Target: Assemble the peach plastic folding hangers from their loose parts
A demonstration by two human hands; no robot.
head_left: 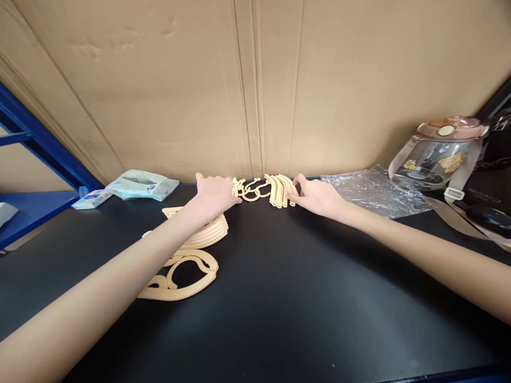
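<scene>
Beige plastic folding hangers lie at the back of the black table in several groups. My right hand [317, 197] pinches the right end of a row of folded hangers [280, 190], thumb and fingers closed on it. Left of that row, loose hanger hooks [251, 190] overlap in a tangle. My left hand [215, 192] is closed around beige hanger pieces at the tangle's left end, mostly covered by the fingers. Below my left wrist sits a stack of hangers [209, 231], partly hidden by the forearm. Nearer to me, one hanger [187, 292] lies flat with curved arms.
A blue-white wipes pack [141, 185] and a smaller packet [92, 199] lie at back left, by a blue metal frame [43, 143]. At right are crumpled clear plastic [377, 191], a strapped clear bottle [439, 154] and a black object [489, 218]. Cardboard [199, 80] stands behind.
</scene>
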